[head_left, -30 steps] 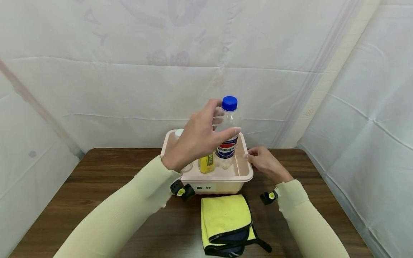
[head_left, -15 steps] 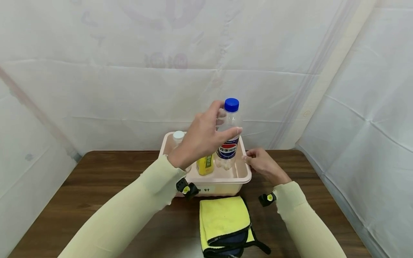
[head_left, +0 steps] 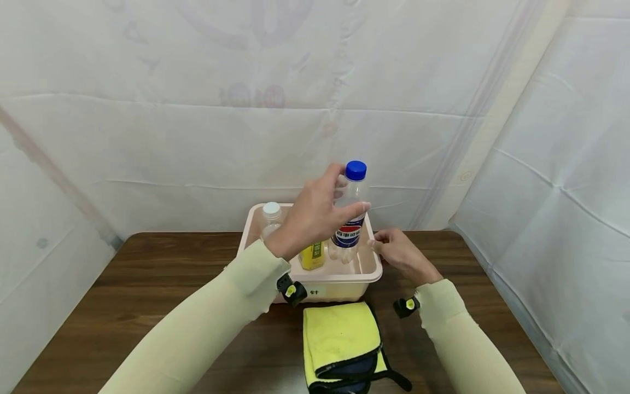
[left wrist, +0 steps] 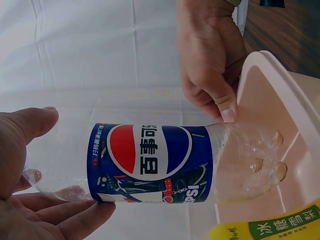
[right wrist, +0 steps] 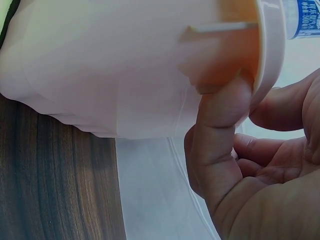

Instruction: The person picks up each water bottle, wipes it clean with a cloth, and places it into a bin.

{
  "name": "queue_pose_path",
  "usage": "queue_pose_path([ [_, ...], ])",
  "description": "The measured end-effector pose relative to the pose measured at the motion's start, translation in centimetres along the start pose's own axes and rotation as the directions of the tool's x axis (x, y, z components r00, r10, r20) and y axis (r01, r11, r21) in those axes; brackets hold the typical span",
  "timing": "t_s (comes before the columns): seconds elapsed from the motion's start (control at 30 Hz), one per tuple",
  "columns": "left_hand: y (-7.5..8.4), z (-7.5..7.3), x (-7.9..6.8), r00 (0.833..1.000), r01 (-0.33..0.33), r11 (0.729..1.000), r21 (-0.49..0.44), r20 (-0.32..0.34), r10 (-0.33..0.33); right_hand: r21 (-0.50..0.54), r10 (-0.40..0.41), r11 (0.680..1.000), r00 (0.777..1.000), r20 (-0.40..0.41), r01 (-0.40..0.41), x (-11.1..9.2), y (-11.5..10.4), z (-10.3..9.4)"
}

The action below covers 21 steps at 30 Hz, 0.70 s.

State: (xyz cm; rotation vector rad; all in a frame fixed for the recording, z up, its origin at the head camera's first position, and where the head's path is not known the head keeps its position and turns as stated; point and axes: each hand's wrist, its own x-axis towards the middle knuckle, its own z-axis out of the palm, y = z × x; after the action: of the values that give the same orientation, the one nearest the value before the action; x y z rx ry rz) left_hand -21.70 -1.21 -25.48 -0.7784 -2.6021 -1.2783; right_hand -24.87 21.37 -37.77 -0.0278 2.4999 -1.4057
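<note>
My left hand (head_left: 315,210) holds a clear Pepsi bottle (head_left: 349,227) with a blue cap, thumb on one side and fingers on the other. The bottle stands nearly upright, its lower part inside a pale pink plastic basin (head_left: 344,278); whether its base touches the bottom I cannot tell. The left wrist view shows the blue label (left wrist: 155,162) plainly. With thumb and finger my right hand (head_left: 403,254) pinches the basin's right rim (right wrist: 270,50). Inside the basin, a yellow-labelled drink bottle (head_left: 312,256) and a white-capped clear bottle (head_left: 272,216) are partly covered by my left hand.
A folded yellow cloth (head_left: 342,336) with black edging lies on the dark wooden table (head_left: 162,284), in front of the basin. White sheeting (head_left: 197,137) hangs close behind the table and along its sides.
My left hand and the Pepsi bottle have moved slightly down and to the right within the basin. My right hand keeps its pinch on the rim. The head view has shifted a little.
</note>
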Motion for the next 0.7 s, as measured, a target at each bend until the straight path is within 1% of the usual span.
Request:
queue_pose_path([
  [0.27, -0.48, 0.61, 0.07, 1.000, 0.003, 1.000, 0.013, -0.002, -0.003, -0.003, 0.004, 1.000, 1.000, -0.009, -0.004, -0.01, -0.09, -0.02],
  [0.47, -0.79, 0.82, 0.23, 1.000, -0.010, 1.000, 0.014, -0.002, 0.010, -0.012, -0.006, 1.000, 1.000, -0.014, 0.006, -0.06, -0.13, 0.10],
  [0.7, -1.07, 0.95, 0.40, 1.000, 0.007, 1.000, 0.017, 0.007, -0.007, -0.006, -0.008, 1.000, 1.000, -0.017, 0.007, 0.04, -0.16, 0.15],
])
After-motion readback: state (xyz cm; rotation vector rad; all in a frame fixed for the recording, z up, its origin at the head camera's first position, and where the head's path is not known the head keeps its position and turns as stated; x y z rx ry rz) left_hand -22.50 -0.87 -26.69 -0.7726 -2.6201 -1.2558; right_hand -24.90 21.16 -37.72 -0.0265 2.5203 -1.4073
